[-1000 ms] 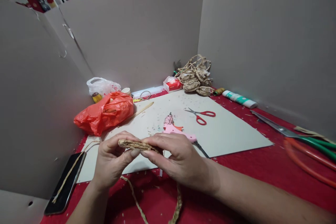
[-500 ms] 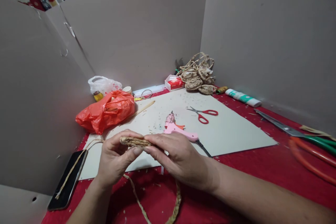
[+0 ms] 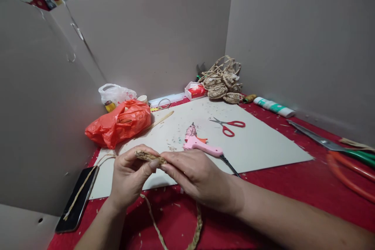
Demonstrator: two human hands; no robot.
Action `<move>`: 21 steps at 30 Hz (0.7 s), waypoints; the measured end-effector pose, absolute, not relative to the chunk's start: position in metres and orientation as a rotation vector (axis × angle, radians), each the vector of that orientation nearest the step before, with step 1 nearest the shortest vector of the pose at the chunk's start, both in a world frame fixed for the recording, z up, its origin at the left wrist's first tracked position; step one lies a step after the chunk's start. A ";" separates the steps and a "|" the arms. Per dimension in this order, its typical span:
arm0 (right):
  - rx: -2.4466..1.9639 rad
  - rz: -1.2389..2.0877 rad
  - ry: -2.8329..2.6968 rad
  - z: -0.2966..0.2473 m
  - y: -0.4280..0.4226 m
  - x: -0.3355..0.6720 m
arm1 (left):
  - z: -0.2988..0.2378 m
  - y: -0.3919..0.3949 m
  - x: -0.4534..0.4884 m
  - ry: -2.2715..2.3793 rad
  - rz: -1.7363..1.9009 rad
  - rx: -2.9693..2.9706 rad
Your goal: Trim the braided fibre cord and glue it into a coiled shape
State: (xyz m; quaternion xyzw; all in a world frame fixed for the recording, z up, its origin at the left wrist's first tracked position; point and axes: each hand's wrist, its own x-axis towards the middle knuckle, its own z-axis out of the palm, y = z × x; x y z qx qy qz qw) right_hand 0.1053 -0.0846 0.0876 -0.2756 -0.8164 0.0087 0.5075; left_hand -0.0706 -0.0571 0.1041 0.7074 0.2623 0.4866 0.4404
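Both hands pinch a small coil of braided straw cord (image 3: 148, 157), seen nearly edge-on above the front of the white board. My left hand (image 3: 129, 177) grips its left side, the thumb lying across the near face. On the right end, my right hand (image 3: 197, 174) closes its thumb and fingers, hiding part of the coil. A thicker braid (image 3: 198, 226) hangs below my right hand, and a thinner straw strand (image 3: 154, 220) drops beneath the left. Another strand (image 3: 83, 183) trails over a black phone. Just beyond my right hand lies a pink glue gun (image 3: 202, 146).
The white board (image 3: 275, 146) rests on a red cloth, with red-handled scissors (image 3: 230, 124) on it. A red plastic bag (image 3: 120, 123) stands back left. Straw coils (image 3: 221, 84) are piled at the rear. Large shears (image 3: 331, 144) lie right; the phone (image 3: 77, 199) left. Grey panels enclose the table.
The straw coil has tilted slightly in my fingers, and my left thumb now lies further over its near face. Both hands keep their grip; the view has shifted a little.
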 end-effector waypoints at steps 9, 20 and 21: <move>-0.712 0.035 -1.961 0.088 -0.083 0.106 | 0.102 -0.051 -0.076 0.674 1.181 1.702; -0.702 0.185 -1.838 0.088 -0.084 0.106 | 0.105 -0.049 -0.077 0.636 1.195 1.673; -0.704 0.166 -1.826 0.089 -0.084 0.106 | 0.105 -0.050 -0.075 0.636 1.181 1.683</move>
